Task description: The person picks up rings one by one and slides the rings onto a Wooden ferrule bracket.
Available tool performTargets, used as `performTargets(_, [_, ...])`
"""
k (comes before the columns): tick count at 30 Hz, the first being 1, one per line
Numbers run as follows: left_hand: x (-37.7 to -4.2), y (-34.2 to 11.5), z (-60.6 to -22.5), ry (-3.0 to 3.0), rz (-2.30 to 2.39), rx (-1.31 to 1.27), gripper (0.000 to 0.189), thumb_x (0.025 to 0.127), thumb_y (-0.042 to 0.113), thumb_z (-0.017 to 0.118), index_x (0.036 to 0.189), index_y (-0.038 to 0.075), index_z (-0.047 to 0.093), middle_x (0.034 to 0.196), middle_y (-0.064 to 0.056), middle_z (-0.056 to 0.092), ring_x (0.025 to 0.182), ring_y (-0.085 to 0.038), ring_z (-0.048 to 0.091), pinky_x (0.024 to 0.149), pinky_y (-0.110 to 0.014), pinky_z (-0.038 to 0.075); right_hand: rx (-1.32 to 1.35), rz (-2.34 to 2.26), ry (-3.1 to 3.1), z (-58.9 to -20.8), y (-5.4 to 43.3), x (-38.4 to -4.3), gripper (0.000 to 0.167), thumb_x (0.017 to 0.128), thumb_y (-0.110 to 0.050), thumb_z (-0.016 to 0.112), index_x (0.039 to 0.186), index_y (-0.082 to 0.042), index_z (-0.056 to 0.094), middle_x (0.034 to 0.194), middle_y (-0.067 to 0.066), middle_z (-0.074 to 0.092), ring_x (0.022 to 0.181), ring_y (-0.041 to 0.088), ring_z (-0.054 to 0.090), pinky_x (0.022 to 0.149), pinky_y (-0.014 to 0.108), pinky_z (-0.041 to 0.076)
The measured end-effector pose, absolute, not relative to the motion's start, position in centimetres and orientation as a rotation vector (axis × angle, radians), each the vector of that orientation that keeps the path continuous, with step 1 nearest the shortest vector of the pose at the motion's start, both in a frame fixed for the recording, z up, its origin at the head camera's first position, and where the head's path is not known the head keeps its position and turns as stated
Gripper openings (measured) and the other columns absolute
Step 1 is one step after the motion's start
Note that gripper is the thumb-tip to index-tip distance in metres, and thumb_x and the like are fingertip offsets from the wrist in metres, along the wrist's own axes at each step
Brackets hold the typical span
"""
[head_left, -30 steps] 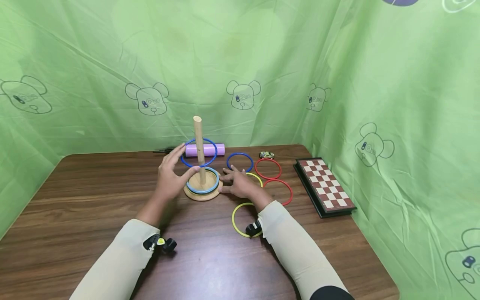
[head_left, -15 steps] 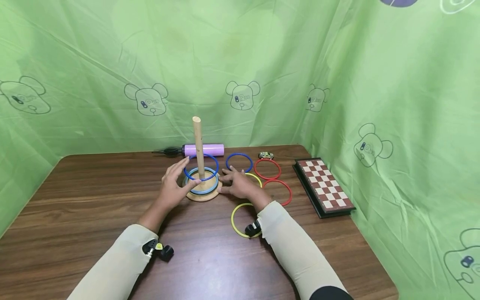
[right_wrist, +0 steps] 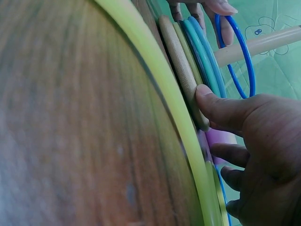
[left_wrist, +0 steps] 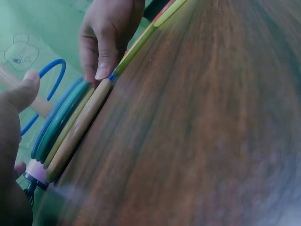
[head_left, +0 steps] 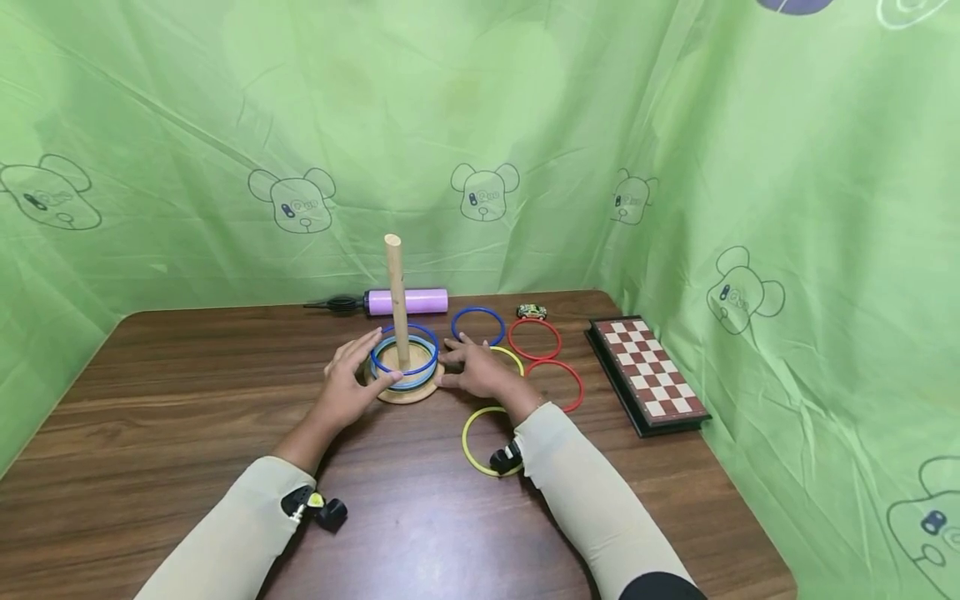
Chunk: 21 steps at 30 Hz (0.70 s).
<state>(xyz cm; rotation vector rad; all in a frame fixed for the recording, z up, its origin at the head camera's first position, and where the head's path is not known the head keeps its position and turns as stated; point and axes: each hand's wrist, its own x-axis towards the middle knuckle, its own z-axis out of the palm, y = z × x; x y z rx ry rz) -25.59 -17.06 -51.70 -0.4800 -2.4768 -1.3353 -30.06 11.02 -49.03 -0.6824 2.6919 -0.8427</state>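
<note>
A wooden peg [head_left: 396, 287] rises from a round wooden base [head_left: 407, 398] on the table. My left hand [head_left: 347, 387] holds a blue ring [right_wrist: 248, 56] between thumb and fingers. The blue ring loops round the peg, tilted, a little above the stack. Below it, a light blue ring [left_wrist: 54, 113], a teal ring [left_wrist: 67, 117] and a yellow ring [left_wrist: 70, 126] lie stacked round the peg on the base. At the base's right side, my right hand [head_left: 480, 369] pinches the rim, thumb against it and the other fingers spread behind.
Right of the base lie another blue ring [head_left: 503, 320], two red rings [head_left: 560, 340] and two yellow rings [head_left: 467, 437], partly under my right arm. A purple pump [head_left: 420, 301] lies behind the peg, with a toy car [head_left: 532, 312] and a chessboard [head_left: 652, 367] farther right.
My left hand has lowered the blue ring along the peg, from well above the stack to close over it. The right hand has stayed at the base.
</note>
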Motion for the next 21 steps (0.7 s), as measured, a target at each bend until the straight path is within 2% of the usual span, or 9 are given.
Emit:
performTargets(9, [-25.57,-17.13,-51.82,-2.505,-1.317,-0.472,0.085,0.09,0.022,0.092,0.161,0.001,0.052,0.169,-0.017,0.051,0.155,-0.049,0.039,0.119,-0.076,0.022,-0.677,-0.831,2.69,-49.13,10.97,-30.21,0.056,0.103,-0.037,0.078,0.152,-0.014,0.065,0.176,0.011,0.04,0.173,0.038,0.012,0.137,0.067,0.0])
performTargets(21, [-25.6,-17.11,-52.05,-2.572,-1.249,-0.443,0.085,0.09,0.028,0.092,0.162,0.004,0.052,0.169,-0.016,0.051,0.154,-0.048,0.041,0.118,-0.076,0.025,-0.685,-0.827,2.698,-49.2,11.04,-30.13,0.055,0.103,-0.035,0.078,0.152,-0.014,0.066,0.177,0.01,0.04,0.172,0.039,0.012,0.137,0.069,0.001])
